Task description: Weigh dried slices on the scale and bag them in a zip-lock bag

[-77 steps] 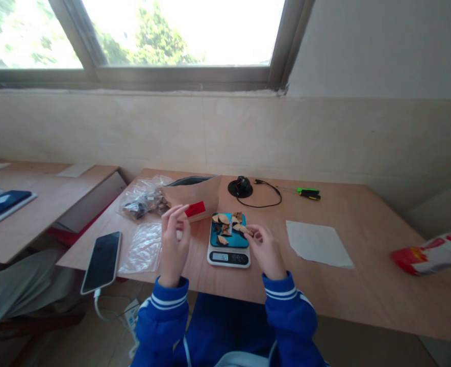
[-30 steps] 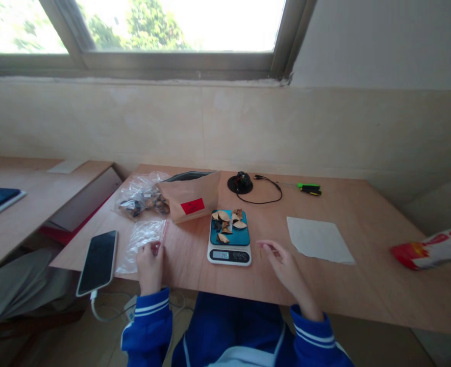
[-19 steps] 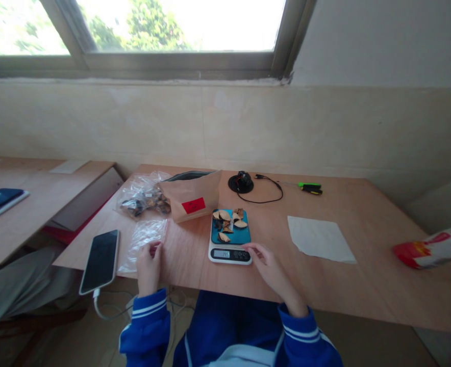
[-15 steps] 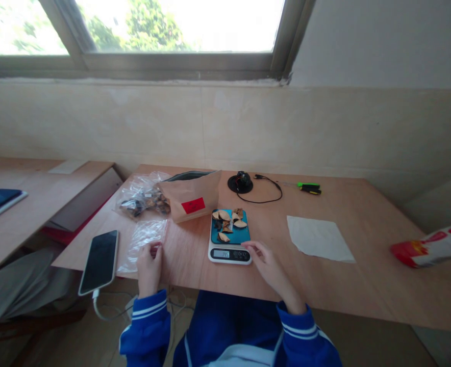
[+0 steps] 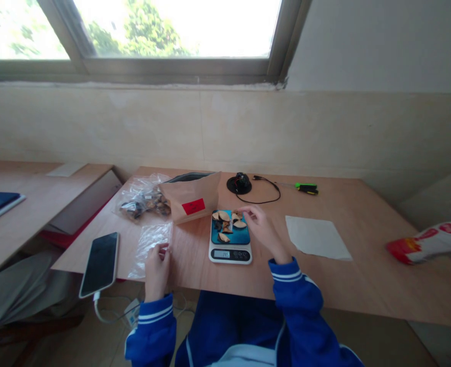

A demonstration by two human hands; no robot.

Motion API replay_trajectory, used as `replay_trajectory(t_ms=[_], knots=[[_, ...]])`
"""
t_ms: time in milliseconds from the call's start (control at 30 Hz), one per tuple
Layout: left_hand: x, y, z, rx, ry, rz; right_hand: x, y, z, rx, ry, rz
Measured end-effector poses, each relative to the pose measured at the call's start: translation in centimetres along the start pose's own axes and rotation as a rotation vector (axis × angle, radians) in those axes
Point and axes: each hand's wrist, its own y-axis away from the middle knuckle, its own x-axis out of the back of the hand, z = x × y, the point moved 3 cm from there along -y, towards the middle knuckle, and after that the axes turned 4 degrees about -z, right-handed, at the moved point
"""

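Observation:
A small white kitchen scale [image 5: 211,253] with a blue top stands near the table's front edge, its display lit. Several dried slices [image 5: 224,237], pale on one face with brown rims, lie on it. My right hand [image 5: 256,220] is over the scale's far right corner, thumb and fingers together at a brown dried piece [image 5: 236,214]; whether it is gripped is hard to make out. To the left, my left hand [image 5: 157,262] is closed on the edge of a clear plastic bag [image 5: 149,242] that lies flat on the table.
Behind the scale stands an open brown paper pouch [image 5: 206,196] with a red label. Left of it is a clear bag of dried slices [image 5: 145,201]. A phone [image 5: 100,262], a black cable [image 5: 264,202], screwdrivers [image 5: 305,187], a white paper sheet [image 5: 317,237] and a red-white packet [image 5: 420,244] lie around.
My right hand has moved from the scale's front right corner forward to its far right corner. My left hand has shifted slightly right, drawing the clear plastic bag with it.

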Motion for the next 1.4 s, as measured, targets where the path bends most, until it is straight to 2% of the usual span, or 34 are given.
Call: replay_trajectory(t_ms=[67, 167, 267, 333, 433, 533, 600, 667, 733, 800, 867, 1033, 1100, 1200, 1300, 1400], knots=[[0.0, 0.1, 0.4, -0.009, 0.001, -0.014, 0.2, -2.1, 0.4, 0.033, 0.031, 0.025], [-0.1, 0.4, 0.8, -0.016, 0.005, -0.037, -0.1, -4.6, 2.3, 0.03, 0.104, 0.012], [0.0, 0.6, 0.7, -0.014, 0.013, -0.03, -0.8, -5.7, 4.3, -0.001, 0.128, -0.048], [0.1, 0.7, 0.6, -0.02, 0.019, -0.019, -1.0, -5.7, 4.4, -0.003, 0.105, -0.033], [0.4, 0.9, 1.5, -0.046, 0.029, 0.041, -0.4, -5.7, 1.8, 0.058, 0.0, 0.08], [0.7, 0.8, 5.2, -0.121, 0.089, 0.151, 0.1, -6.4, -3.5, 0.214, -0.076, 0.123], [1.0, 0.4, 9.0, -0.228, 0.143, 0.227, -0.3, -7.3, -7.2, 0.362, -0.042, 0.043], [1.4, -0.3, 13.0, -0.42, 0.139, 0.28, -1.3, -8.3, -9.8, 0.473, 0.029, -0.111], [1.6, -1.2, 16.0, -0.602, 0.095, 0.257, -2.3, -9.1, -11.3, 0.526, 0.127, -0.238], [1.7, -2.0, 17.3, -0.721, 0.016, 0.206, -2.7, -9.6, -11.9, 0.522, 0.235, -0.293], [2.0, -2.5, 17.3, -0.773, -0.036, 0.171, -2.7, -9.7, -12.2, 0.496, 0.326, -0.34], [3.0, -2.2, 15.7, -0.797, -0.085, 0.25, -2.7, -8.8, -13.7, 0.428, 0.523, -0.555], [2.9, -2.0, 15.6, -0.824, -0.139, 0.191, -3.0, -8.4, -14.5, 0.372, 0.632, -0.585], [2.4, -1.5, 15.1, -0.851, -0.083, 0.082, -3.4, -8.0, -15.6, 0.312, 0.724, -0.633], [1.9, -0.4, 14.2, -0.924, -0.019, -0.013, -3.5, -8.0, -15.9, 0.293, 0.675, -0.632], [1.7, 1.0, 13.1, -0.988, -0.014, -0.024, -3.6, -8.8, -14.8, 0.297, 0.497, -0.611]])
